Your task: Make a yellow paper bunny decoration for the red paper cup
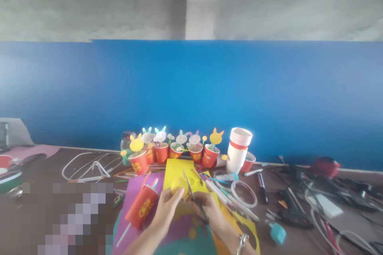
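My left hand (170, 204) pinches a small yellow paper piece (178, 184) between thumb and fingers. In my right hand (210, 206) is a pair of scissors (189, 185), its dark handle loops around my fingers and its blades pointing up and away, right beside the yellow piece. Whether the blades touch the paper, I cannot tell. Beneath and beyond the hands lie a yellow sheet (179, 165) and a purple sheet (128, 199). A red paper cup (143, 206) with a white straw rests on its side left of my left hand.
Several red cups (162, 153) bearing paper animal heads line the blue partition (191, 87). A stack of white cups (237, 155) stands right of them. Markers (243, 206), a tape roll (243, 193), a glue gun (295, 209) and tangled cables (324, 223) lie to the right.
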The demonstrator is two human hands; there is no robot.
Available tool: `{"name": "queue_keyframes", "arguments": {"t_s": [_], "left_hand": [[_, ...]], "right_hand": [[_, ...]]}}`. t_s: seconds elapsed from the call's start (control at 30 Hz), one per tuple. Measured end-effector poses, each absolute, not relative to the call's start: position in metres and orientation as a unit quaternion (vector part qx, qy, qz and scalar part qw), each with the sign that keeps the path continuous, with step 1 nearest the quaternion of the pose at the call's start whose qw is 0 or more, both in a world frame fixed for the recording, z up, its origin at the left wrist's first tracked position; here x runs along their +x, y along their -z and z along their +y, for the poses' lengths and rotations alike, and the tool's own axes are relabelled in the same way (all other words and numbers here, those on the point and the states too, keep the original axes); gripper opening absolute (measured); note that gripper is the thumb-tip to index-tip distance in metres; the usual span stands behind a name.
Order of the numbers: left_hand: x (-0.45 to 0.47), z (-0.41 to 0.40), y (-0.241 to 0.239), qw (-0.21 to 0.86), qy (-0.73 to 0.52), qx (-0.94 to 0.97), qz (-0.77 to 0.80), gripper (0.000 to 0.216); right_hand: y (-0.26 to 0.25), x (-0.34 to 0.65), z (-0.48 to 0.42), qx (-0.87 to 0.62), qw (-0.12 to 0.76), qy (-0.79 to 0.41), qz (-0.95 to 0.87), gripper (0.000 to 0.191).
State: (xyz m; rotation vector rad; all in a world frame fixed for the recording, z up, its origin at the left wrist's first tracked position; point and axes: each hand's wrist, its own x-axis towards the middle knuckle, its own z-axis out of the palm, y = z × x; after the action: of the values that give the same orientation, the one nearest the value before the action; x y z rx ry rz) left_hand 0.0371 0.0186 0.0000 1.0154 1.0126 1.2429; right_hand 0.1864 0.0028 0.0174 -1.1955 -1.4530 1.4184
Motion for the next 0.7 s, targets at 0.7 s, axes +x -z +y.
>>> {"name": "queue_keyframes", "arguments": {"t_s": [0.7], "left_hand": [[0.0397,0.0137,-0.0083,0.628,-0.507,0.46,0.37,0.038]], "right_hand": [[-0.0216,0.1833,0.0002,-0.478,0.38,-0.564,-0.557,0.04]]}}
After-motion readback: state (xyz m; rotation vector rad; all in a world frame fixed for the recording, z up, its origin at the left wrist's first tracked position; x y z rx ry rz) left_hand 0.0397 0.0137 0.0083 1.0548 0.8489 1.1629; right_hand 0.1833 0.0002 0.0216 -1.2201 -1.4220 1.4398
